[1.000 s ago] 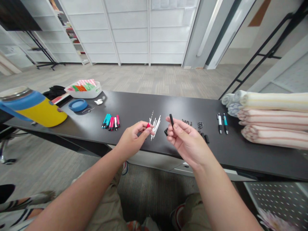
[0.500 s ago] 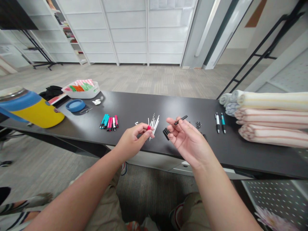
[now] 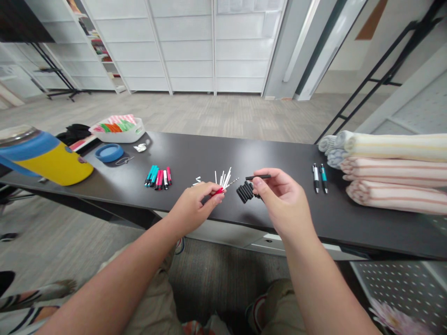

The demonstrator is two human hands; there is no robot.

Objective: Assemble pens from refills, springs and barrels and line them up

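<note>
My left hand pinches a red pen barrel, and a thin refill with a spring-like tip sticks out of it toward the right. Between the thumb and fingers of my right hand is a black pen barrel piece, held roughly level. The two parts are apart. Under the right fingers lies a row of similar black barrel pieces, partly hidden. Loose white refills lie just beyond my left fingertips. Small white pieces rest by the left knuckles.
Teal, pink and white barrels lie grouped on the dark table. Two whole pens, one white and one teal, lie right. Rolled towels are stacked beyond. Leftward stand a yellow-blue bottle, blue lid and white basket.
My right hand has turned over, palm now facing down and left, bringing the black piece level. The refill in my left hand now tilts to the right instead of pointing away.
</note>
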